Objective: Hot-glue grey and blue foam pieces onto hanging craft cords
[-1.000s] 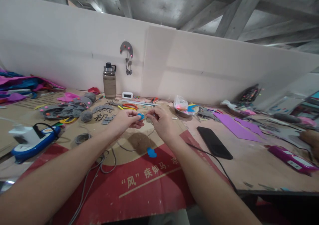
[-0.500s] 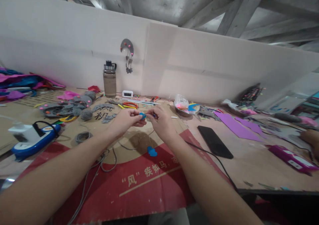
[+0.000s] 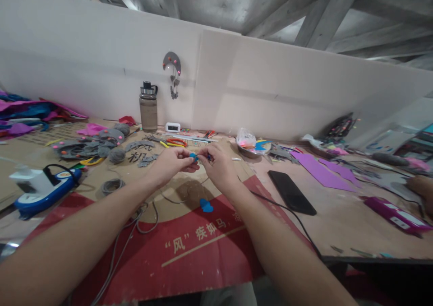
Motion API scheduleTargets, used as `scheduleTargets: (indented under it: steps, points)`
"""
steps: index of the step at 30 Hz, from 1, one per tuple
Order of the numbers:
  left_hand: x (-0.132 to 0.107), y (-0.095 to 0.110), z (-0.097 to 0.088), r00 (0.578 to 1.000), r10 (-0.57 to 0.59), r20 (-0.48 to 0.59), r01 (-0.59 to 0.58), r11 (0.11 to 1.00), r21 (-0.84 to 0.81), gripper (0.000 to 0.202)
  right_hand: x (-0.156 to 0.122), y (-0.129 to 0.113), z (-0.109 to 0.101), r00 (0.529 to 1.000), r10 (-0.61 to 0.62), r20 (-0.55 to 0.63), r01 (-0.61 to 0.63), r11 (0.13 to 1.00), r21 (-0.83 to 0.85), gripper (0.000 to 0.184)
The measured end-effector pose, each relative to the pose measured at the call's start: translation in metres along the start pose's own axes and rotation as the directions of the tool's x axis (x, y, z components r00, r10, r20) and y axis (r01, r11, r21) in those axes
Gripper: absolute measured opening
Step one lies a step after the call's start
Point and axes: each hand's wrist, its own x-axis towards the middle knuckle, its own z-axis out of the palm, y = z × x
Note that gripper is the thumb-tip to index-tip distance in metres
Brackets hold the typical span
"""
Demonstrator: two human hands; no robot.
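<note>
- One blue-and-white device (image 3: 43, 188) sits at the far left of the bench (image 3: 338, 224), with a black cable plugged into it.
- Behind it I see a scatter of grey felt pieces (image 3: 91, 148), and nearer to me a small coil of grey wire (image 3: 111, 186).
- At the back wall stands a water bottle (image 3: 148, 107), upright, with a grey crescent ornament (image 3: 172, 73) hanging on the wall just to its right.
- My left hand (image 3: 169, 164) is raised over the middle of the bench; its grip is closed on a small blue piece (image 3: 193, 157), pinched between thumb and fingers.
- My right hand (image 3: 219, 168) meets it fingertip to fingertip; its grip is pinched tight just beside the blue piece, on something too small for me to make out.
- Below both hands a second blue piece (image 3: 205, 205) lies flat on the red printed cardboard (image 3: 189, 261).
- Further right, a black phone (image 3: 291, 192) lies face up, well apart from the hands.
- Beyond it lie purple sheets (image 3: 320, 173), then a magenta box (image 3: 397, 215).
- At the right edge, another person's hand (image 3: 421, 188) rests on the bench.
</note>
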Motion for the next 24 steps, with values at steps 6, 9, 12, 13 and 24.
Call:
scheduleTargets:
  steps: [6, 9, 12, 13, 24]
  points:
    - [-0.0022, 0.0018, 0.0011, 0.999, 0.036, 0.009, -0.037, 0.998, 0.051, 0.024, 0.0002, -0.0014, 0.0002, 1.0, 0.002, -0.004, -0.002, 1.0, -0.01, 0.008]
    - [-0.0019, 0.0012, 0.0007, 0.998, 0.056, 0.011, -0.057, 0.996, 0.076, 0.023, 0.0001, -0.0008, 0.0009, 1.0, -0.009, -0.006, 0.009, 1.0, -0.015, 0.008]
    - [-0.0008, -0.0008, -0.0003, 0.997, 0.082, 0.01, -0.083, 0.988, 0.127, 0.021, 0.0001, -0.0009, 0.0016, 1.0, -0.026, -0.018, 0.025, 1.0, -0.017, 0.008]
    - [-0.0005, -0.0014, -0.0006, 0.996, 0.09, 0.007, -0.09, 0.985, 0.147, 0.021, 0.0001, -0.0012, 0.0017, 0.999, -0.028, -0.02, 0.028, 0.999, -0.016, 0.008]
    - [-0.0035, 0.0041, 0.0009, 0.999, 0.045, -0.023, -0.041, 0.987, 0.156, 0.017, -0.001, 0.002, 0.0013, 1.0, 0.009, 0.016, -0.009, 1.0, 0.019, 0.015]
